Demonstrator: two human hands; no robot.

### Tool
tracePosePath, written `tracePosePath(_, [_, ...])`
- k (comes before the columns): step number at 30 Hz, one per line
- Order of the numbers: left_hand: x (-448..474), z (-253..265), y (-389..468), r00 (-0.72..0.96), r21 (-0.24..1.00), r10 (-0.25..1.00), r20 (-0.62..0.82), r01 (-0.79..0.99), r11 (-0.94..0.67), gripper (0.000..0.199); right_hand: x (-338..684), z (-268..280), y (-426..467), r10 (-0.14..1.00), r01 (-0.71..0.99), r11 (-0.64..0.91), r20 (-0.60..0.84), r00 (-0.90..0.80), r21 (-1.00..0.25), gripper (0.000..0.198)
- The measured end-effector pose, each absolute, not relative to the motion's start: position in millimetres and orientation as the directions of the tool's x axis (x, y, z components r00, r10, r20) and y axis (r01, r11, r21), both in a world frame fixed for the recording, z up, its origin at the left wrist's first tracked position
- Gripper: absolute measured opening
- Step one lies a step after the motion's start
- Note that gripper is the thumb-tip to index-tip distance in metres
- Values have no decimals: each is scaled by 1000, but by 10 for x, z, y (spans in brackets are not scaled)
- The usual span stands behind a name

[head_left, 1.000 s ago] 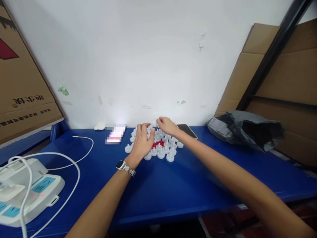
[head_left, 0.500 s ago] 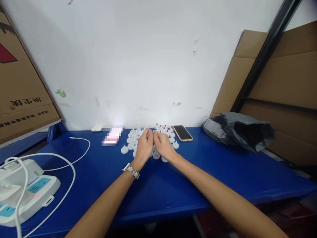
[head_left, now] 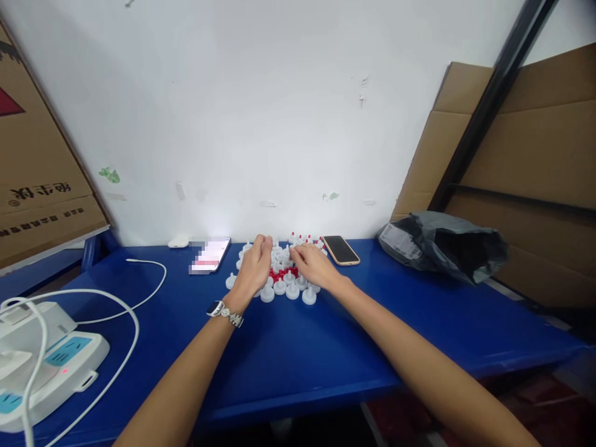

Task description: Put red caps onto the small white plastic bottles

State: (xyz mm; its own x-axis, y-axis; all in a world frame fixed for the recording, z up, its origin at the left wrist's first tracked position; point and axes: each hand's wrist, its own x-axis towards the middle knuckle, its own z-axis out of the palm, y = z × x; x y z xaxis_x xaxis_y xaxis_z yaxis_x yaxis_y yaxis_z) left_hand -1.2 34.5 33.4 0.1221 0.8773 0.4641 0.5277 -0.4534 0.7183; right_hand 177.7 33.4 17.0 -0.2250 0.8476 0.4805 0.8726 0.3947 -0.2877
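Many white plastic nozzle caps (head_left: pixel 292 291) with pointed spouts stand in a cluster on the blue table. Among them, between my hands, lies a pile of small red tips (head_left: pixel 283 273). My left hand (head_left: pixel 256 264) is curled over the left side of the cluster; its fingertips face away, and what they hold is hidden. On the right, my right hand (head_left: pixel 313 264) reaches in with fingers bent together above the white caps, and I cannot make out what is in them. At the back right, several caps (head_left: pixel 308 241) carry red tips.
A phone with a pinkish case (head_left: pixel 341 250) lies right of the caps, a lit phone (head_left: pixel 214 254) left. A white case (head_left: pixel 178 241) sits by the wall. A power strip (head_left: pixel 69 366) with looping white cable is at left, a grey plastic bag (head_left: pixel 442 245) at right. Cardboard stands on both sides.
My hands were together over the caps; they have moved apart, the left one leftward. The red pile and the caps between them now show.
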Motion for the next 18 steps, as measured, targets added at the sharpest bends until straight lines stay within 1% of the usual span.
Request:
tracePosePath(2, [21, 319, 334, 166, 717, 876, 452, 517, -468, 38, 1772, 147, 368, 865, 865, 393, 443, -234, -311, 49])
tracePosePath(5, [48, 314, 309, 200, 710, 873, 444, 516, -479, 37, 1784, 164, 382, 870, 809, 413, 444, -215, -418, 50])
tracePosePath(8, [61, 315, 289, 224, 700, 861, 457, 507, -503, 37, 1795, 213, 362, 857, 687, 465, 478, -192, -558, 46])
tracePosePath(11, [79, 304, 282, 241, 700, 851, 466, 487, -521, 36, 1763, 252, 326, 861, 564, 486, 477, -177, -668, 40])
tracePosePath(13, [93, 291, 286, 238, 714, 856, 459, 474, -515, 37, 1718, 271, 299, 856, 465, 511, 481, -191, -723, 35])
tracePosePath(16, [99, 276, 305, 212, 754, 873, 439, 442, -487, 42, 1658, 316, 286, 846, 307, 533, 495, -199, -788, 31])
tracePosePath(18, [84, 275, 323, 208, 772, 885, 417, 434, -465, 45, 1651, 364, 335, 842, 254, 538, 502, -196, -804, 29])
